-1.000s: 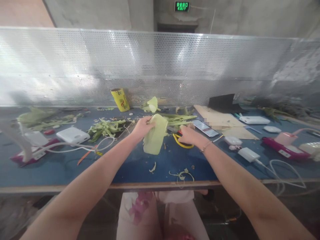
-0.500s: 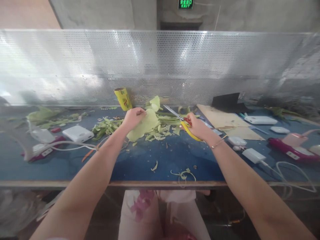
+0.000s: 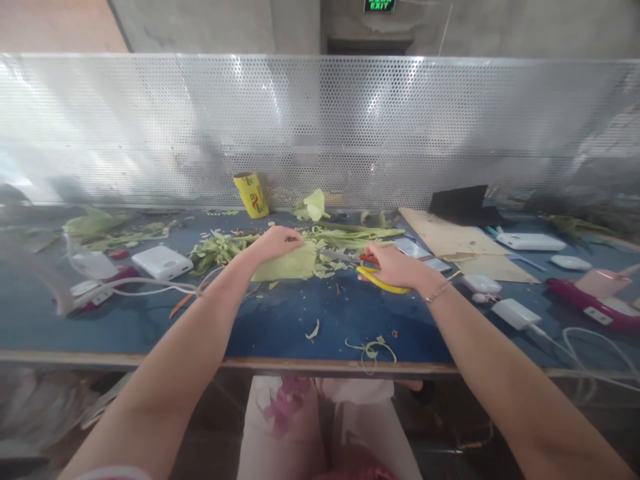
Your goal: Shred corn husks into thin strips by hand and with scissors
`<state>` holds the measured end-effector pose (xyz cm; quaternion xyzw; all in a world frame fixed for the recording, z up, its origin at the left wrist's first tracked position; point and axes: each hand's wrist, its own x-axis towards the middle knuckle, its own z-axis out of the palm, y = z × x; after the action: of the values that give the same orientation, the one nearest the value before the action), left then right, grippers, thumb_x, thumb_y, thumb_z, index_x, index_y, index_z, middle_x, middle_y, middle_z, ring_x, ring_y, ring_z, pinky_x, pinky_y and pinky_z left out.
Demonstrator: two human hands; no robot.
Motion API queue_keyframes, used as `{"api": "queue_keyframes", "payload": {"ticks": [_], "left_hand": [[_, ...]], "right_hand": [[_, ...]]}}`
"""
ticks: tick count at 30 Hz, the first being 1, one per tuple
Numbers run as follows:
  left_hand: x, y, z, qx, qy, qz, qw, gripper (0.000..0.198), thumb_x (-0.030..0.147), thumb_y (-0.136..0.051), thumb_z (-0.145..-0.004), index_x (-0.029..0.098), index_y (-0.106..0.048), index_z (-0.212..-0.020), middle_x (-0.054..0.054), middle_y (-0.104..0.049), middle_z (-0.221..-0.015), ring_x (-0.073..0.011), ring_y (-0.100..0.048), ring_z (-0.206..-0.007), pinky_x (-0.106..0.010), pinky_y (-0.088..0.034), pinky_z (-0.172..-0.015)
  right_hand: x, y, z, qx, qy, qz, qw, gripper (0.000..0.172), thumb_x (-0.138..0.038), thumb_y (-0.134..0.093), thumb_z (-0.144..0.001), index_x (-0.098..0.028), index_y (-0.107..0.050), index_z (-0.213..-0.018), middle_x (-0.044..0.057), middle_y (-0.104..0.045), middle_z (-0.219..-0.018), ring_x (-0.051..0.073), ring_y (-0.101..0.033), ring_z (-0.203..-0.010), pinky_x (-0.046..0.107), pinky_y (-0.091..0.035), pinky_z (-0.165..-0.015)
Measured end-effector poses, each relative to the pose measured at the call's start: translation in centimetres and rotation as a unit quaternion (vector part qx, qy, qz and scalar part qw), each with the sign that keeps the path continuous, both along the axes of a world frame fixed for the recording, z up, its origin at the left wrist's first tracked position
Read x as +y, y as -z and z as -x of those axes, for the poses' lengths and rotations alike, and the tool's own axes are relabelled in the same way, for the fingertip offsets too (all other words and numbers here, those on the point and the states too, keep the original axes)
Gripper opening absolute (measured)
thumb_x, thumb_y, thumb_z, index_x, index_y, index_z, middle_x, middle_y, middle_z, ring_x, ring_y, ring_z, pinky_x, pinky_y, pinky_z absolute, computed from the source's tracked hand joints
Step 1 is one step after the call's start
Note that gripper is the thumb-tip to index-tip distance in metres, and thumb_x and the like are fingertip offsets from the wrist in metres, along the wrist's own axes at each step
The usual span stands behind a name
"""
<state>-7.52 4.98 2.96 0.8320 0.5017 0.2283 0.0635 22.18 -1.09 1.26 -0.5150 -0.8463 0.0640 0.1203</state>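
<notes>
Green EXIT lights one sign (image 3: 379, 5); left hand (image 3: 274, 244) pinches one sheet (image 3: 287, 265), right hand (image 3: 393, 265) grips one pair of scissors (image 3: 383, 283).

Place: I sat in a workshop, it seemed.
Wall (image 3: 215, 27): bare concrete rose behind a lit EXIT sign (image 3: 379, 6).
Bench (image 3: 280, 327): green scraps (image 3: 213, 252) littered its blue top, before a perforated metal screen (image 3: 280, 113).
</notes>
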Motion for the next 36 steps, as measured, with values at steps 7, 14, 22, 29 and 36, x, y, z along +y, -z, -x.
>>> {"api": "queue_keyframes", "payload": {"ticks": [7, 14, 22, 29, 36], "left_hand": [[-0.2, 0.1, -0.1, -0.017, 0.053, 0.018, 0.998, 0.025, 0.039, -0.053, -0.073, 0.022, -0.071, -0.073, 0.0, -0.069, -0.075, -0.0161, -0.056, -0.068, -0.025, -0.04, -0.068], [-0.3, 0.0, 0.1, 0.001, 0.044, 0.021, 0.999, 0.027, 0.041, -0.05, -0.075, 0.022, -0.07, -0.074, 0.001, -0.069, -0.076, -0.0155, -0.057, -0.069, -0.024, -0.039, -0.068], [-0.8, 0.1, -0.7, -0.014, 0.089, 0.048, 0.995, 0.026, 0.04, -0.05, -0.075, 0.023, -0.07, -0.074, 0.0, -0.069, -0.077, -0.0157, -0.058, -0.072, -0.024, -0.04, -0.075], [-0.8, 0.2, -1.0, 0.002, 0.096, 0.043, 0.994, 0.028, 0.04, -0.047, -0.077, 0.024, -0.07, -0.078, -0.001, -0.07, -0.082, -0.0163, -0.059, -0.076, -0.025, -0.04, -0.078], [-1.0, 0.2, -1.2, 0.015, 0.101, 0.038, 0.994, 0.028, 0.038, -0.047, -0.078, 0.023, -0.07, -0.08, -0.002, -0.07, -0.086, -0.0165, -0.06, -0.078, -0.025, -0.04, -0.079]], "right_hand": [[-0.2, -0.2, 0.0, -0.005, -0.002, 0.002, 1.0, 0.043, -0.055, -0.056, -0.074, -0.021, -0.044, -0.098, 0.005, -0.064, -0.085, 0.019, -0.058, -0.072, 0.026, -0.038, -0.06], [0.1, 0.0, -0.4, -0.006, 0.0, -0.007, 1.0, 0.041, -0.055, -0.054, -0.075, -0.021, -0.044, -0.096, 0.006, -0.064, -0.088, 0.02, -0.059, -0.075, 0.026, -0.038, -0.061], [0.0, -0.2, 0.0, -0.019, -0.013, 0.004, 1.0, 0.044, -0.057, -0.053, -0.075, -0.02, -0.044, -0.095, 0.005, -0.062, -0.083, 0.019, -0.056, -0.071, 0.026, -0.036, -0.06], [0.2, 0.0, -0.2, -0.024, -0.026, 0.003, 0.999, 0.042, -0.059, -0.051, -0.076, -0.02, -0.044, -0.092, 0.005, -0.061, -0.081, 0.018, -0.055, -0.07, 0.026, -0.035, -0.059], [0.0, -0.1, -0.2, -0.025, -0.029, 0.004, 0.999, 0.042, -0.06, -0.05, -0.076, -0.02, -0.043, -0.09, 0.004, -0.06, -0.08, 0.017, -0.054, -0.069, 0.025, -0.036, -0.058]]}}
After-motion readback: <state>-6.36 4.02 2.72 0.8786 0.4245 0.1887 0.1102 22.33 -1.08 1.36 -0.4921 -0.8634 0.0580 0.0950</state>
